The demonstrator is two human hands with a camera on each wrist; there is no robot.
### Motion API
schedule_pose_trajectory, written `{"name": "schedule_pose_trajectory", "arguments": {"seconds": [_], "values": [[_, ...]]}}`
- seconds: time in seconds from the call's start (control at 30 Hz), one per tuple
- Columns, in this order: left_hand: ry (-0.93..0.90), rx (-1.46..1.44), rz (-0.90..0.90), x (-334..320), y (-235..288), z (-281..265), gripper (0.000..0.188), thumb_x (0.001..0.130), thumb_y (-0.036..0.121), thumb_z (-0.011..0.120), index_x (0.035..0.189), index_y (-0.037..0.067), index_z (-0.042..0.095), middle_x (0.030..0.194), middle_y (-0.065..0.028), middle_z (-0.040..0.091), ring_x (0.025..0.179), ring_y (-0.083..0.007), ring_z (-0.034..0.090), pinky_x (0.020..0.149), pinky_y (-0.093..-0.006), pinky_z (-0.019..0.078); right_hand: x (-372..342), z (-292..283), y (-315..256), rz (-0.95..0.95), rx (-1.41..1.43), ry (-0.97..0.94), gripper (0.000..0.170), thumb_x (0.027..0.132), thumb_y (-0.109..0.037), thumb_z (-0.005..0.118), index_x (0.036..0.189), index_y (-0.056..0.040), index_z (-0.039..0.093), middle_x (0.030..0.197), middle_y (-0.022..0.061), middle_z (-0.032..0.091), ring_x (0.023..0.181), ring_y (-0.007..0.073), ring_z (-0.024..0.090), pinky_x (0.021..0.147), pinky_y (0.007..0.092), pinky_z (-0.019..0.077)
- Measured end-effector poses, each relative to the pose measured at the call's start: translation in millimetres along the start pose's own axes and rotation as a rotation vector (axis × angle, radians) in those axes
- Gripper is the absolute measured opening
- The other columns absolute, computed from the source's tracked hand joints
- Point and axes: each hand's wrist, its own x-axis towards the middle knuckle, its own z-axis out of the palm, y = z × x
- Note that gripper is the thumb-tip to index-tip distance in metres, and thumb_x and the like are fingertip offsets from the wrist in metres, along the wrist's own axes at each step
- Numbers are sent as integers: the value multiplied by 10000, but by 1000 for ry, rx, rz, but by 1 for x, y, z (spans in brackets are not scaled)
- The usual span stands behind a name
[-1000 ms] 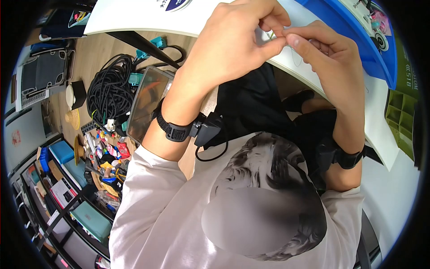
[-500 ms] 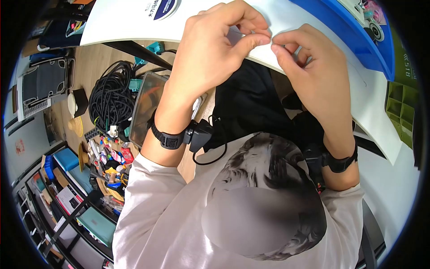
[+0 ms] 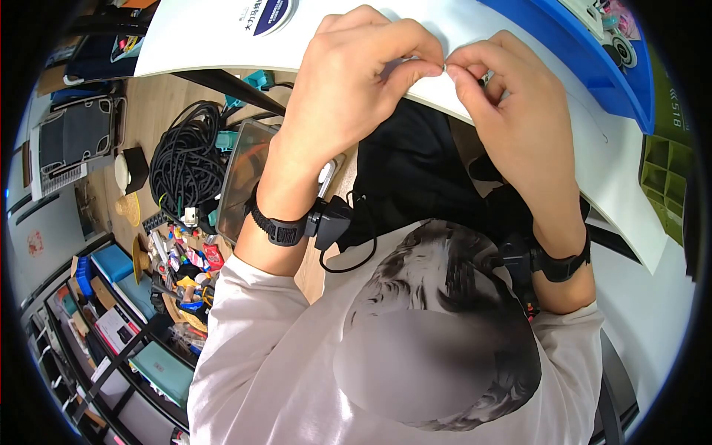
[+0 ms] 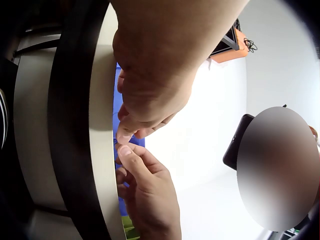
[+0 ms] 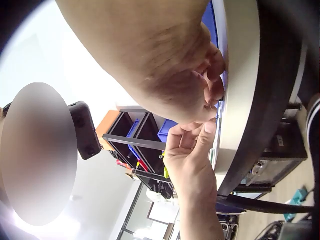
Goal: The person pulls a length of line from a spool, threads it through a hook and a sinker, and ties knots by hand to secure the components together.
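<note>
Over the table edge, my left hand (image 3: 363, 70) and right hand (image 3: 515, 89) meet fingertip to fingertip. Thumb and forefinger of each pinch a thin line, with a tiny pale bit (image 3: 445, 68) showing between them; I cannot tell what that bit is. In the left wrist view the left hand (image 4: 150, 100) is above and the right hand (image 4: 155, 195) below, thumbs nearly touching. A small dark thing (image 5: 220, 99) shows by the right hand's curled fingers. Left of the hands lies a round spool (image 3: 271, 15) with a white and navy label.
A blue tray (image 3: 623, 93) stands on the white table (image 3: 200, 37), holding small items. Beside it is a green compartment box (image 3: 664, 178). A thin strand (image 3: 604, 139) lies near the table's right side. Coiled black cable (image 3: 189, 167) and a clear bin (image 3: 248, 167) are on the floor.
Both hands have shifted left in the head view from a second ago. Since half a second ago the right fingertips have moved slightly closer to the left ones. Both keep pinching.
</note>
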Motion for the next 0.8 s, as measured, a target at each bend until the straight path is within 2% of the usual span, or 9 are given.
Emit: {"name": "schedule_pose_trajectory", "arguments": {"seconds": [0.13, 0.2, 0.43, 0.5, 0.63, 0.7, 0.8], "values": [[-1, -7, 65, -2, -5, -1, 116, 808, 31, 830, 905, 63, 775, 814, -75, 717, 768, -233, 637, 690, -329, 509, 2, 1, 3, -8, -6, 9, 87, 922, -100, 744, 994, -54, 731, 830, 21, 582, 566, 118, 473, 551, 286, 377], [-39, -26, -75, -4, -3, -2, 109, 814, 30, 829, 905, 62, 778, 824, -79, 721, 774, -236, 643, 690, -328, 514, 3, 1, 8, -53, 34, 6, 105, 921, -101, 748, 1018, -61, 744, 831, 21, 584, 584, 120, 467, 564, 284, 380], [25, -121, -35, -4, -8, 2, 113, 826, 27, 834, 921, 49, 776, 818, -64, 722, 776, -226, 655, 685, -323, 520, 7, -6, 15, -5, 92, -71, 118, 930, -104, 743, 1035, -52, 745, 822, 5, 565, 614, 107, 407, 589, 275, 365], [34, -151, -112, -4, -4, 2, 124, 823, 33, 842, 925, 47, 774, 823, -63, 724, 762, -219, 656, 684, -326, 519, 9, -8, 12, 31, 84, -112, 117, 934, -115, 735, 1029, -47, 734, 810, -5, 544, 619, 97, 396, 586, 277, 353], [34, -158, -96, -4, -8, 4, 132, 822, 42, 848, 930, 48, 770, 845, -63, 735, 753, -218, 654, 688, -322, 516, 9, -8, 12, 25, 92, -117, 111, 934, -119, 725, 1014, -43, 721, 797, -7, 525, 620, 95, 392, 584, 279, 350], [50, -127, 1, -2, -8, 3, 137, 819, 40, 847, 930, 50, 767, 857, -59, 743, 755, -217, 654, 692, -319, 513, 8, -9, 13, 28, 95, -132, 101, 936, -113, 717, 1007, -41, 712, 787, -11, 513, 623, 94, 392, 584, 278, 351], [31, -77, -1, -2, -6, 1, 148, 812, 35, 846, 935, 48, 764, 855, -58, 745, 758, -217, 653, 696, -321, 512, 8, -9, 15, 45, 90, -140, 105, 941, -118, 712, 1006, -36, 706, 777, -11, 509, 625, 92, 394, 584, 279, 351]]}}
